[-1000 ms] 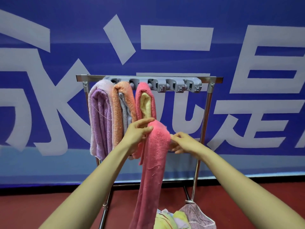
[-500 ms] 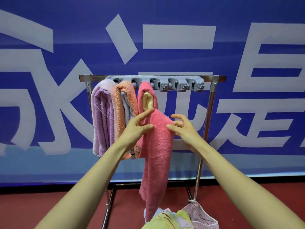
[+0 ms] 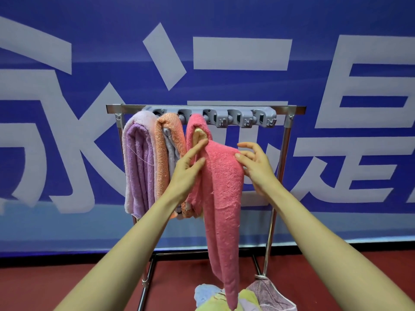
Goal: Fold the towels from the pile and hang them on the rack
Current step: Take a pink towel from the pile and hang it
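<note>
L hand & R hand both up at chest level in front of rack, long pink towel held between them. Towel's top fold sits at fingertip height, just below the gray hook strip and not on it; the rest hangs straight down in a narrow strip, tail end reaching the pile on the red floor. L hand: thumb pressed on towel's left edge from the front, index straight and pointing up-right past the edge, other fingers hidden behind the cloth, so reads as a pinch on that edge. R hand: thumb tip on front of towel's top-right corner, remaining fingers spread and slightly bent behind & beside the corner; pinch w/ thumb, contact of the back fingers can't be confirmed. Already on rack, L to R: purple towel, orange towel w/ gray layer inside, pink-and-yellow towel; the held towel's left edge overlaps this last one. Mauve cloth bag tied at rack's R leg, beside pile. Blue banner w/ large white characters behind.
</note>
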`<state>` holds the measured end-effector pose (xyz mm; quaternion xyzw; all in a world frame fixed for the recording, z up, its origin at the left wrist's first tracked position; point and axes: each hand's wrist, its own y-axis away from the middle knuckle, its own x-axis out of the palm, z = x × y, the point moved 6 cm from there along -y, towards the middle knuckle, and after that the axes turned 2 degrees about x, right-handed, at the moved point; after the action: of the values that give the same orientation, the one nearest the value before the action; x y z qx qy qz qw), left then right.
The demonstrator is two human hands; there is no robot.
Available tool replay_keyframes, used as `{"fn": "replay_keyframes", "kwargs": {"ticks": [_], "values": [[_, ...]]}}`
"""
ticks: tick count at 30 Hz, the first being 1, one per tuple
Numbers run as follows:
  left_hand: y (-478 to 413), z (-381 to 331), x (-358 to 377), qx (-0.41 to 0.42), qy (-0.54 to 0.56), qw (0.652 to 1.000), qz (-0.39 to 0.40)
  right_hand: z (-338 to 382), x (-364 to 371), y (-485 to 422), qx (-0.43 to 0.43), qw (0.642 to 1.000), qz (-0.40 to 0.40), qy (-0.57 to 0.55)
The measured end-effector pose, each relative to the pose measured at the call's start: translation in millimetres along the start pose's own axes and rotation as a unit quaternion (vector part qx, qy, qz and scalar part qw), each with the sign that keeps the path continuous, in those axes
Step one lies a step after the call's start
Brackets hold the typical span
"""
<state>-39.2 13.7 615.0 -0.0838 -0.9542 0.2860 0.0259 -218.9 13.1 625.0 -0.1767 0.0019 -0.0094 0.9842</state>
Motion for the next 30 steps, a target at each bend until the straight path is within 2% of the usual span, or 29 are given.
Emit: {"fn": "replay_keyframes", "kwargs": {"ticks": [2, 4, 7, 12, 17, 22, 30], "values": [[0, 0, 3, -0.005, -0.013, 1.000, 0.019, 0, -3, -2, -0.001, 1.000, -0.007, 0.029], [1, -1, 8, -0.009, -0.020, 0.999, 0.024, 0, -5, 0, -0.033, 0.991, -0.032, 0.128], [2, -5, 16, -0.004, -0.035, 0.999, 0.034, 4, 3, 12, -0.114, 0.950, -0.066, 0.283], [-2, -7, 21, -0.001, -0.088, 0.994, 0.059, -1, 16, 18, -0.126, 0.915, -0.050, 0.380], [0, -16, 18, 0.041, -0.180, 0.982, 0.030, -3, 17, 16, -0.118, 0.919, -0.026, 0.374], [0, -18, 13, 0.075, -0.233, 0.970, 0.004, 10, 13, 16, -0.136, 0.922, -0.038, 0.360], [-1, -13, 12, 0.143, -0.277, 0.950, -0.018, 22, 16, 20, -0.168, 0.921, -0.008, 0.351]]}}
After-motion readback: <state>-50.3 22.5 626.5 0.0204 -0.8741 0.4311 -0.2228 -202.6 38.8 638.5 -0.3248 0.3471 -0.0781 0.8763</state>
